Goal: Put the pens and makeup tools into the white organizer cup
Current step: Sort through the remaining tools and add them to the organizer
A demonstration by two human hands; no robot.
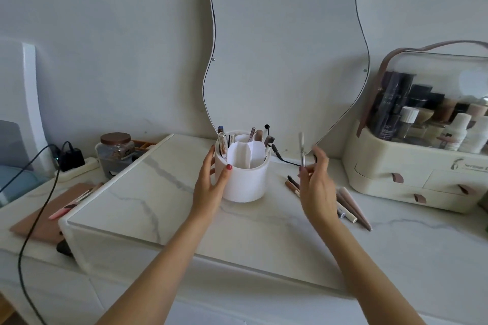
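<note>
The white organizer cup [244, 182] stands on the marble-patterned tabletop, divided into compartments that hold several pens and makeup sticks. My left hand [211, 182] wraps around the cup's left side. To the right of the cup, my right hand [315, 185] pinches a thin silver tool [301, 149] upright between thumb and fingers. Several pencils and makeup sticks [348, 206] lie on the table just right of that hand, and two more brown pencils [292, 186] lie near its thumb.
A cream cosmetics case [412, 171] with drawers and bottles stands at the right. A wavy mirror [285, 47] leans on the wall behind the cup. At the left are a glass jar [115, 152], a power strip with black cable [74, 163] and a brown board [50, 216] with a pink pen.
</note>
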